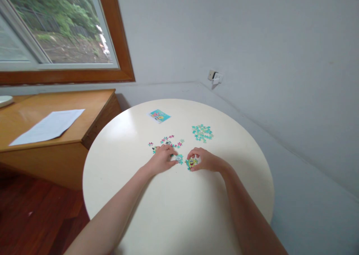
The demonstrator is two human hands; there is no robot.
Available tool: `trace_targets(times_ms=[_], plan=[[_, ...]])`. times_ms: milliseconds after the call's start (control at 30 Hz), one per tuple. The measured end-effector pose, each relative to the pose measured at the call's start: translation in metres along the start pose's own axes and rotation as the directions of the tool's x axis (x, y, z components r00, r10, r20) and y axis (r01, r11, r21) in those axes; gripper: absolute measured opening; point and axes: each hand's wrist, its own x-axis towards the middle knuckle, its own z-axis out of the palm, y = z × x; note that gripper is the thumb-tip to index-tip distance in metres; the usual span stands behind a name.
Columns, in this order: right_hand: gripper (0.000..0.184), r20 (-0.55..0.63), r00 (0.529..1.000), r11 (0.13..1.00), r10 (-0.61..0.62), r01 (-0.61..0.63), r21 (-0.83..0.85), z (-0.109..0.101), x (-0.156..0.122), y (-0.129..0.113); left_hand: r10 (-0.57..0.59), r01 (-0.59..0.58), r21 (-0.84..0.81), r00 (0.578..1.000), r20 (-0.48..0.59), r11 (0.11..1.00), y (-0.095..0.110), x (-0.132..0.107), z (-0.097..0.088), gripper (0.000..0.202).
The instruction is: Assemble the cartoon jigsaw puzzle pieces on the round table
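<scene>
My left hand [162, 160] rests on the table, thumb and index finger closed at the left edge of a small teal block of joined jigsaw pieces [180, 159]. Just to its right, my right hand [206, 160] curls its fingers and thumb around a yellow and teal joined section of jigsaw puzzle [192, 163] with a cartoon face on it. A narrow gap separates the two sections. Loose pink, dark and teal jigsaw pieces [171, 144] lie beyond my left hand, which partly covers some of them.
A pile of teal and light green jigsaw pieces [202, 133] lies at the right rear of the round white table [174, 217]. Farther back is a colourful picture card [159, 116]. A wooden cabinet [67, 97] with a paper sheet [50, 126] stands at left; walls are behind and right.
</scene>
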Motion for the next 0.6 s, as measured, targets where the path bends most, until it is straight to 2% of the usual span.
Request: trace_targets(times_ms=[600], plan=[[0.037,0.005,0.999,0.999,0.048,-0.048,0.013,0.0015,0.0027,0.0008,-0.004,0.004,0.04,1.0,0.011,0.999,0.0002,0.0001,0.001,0.028]])
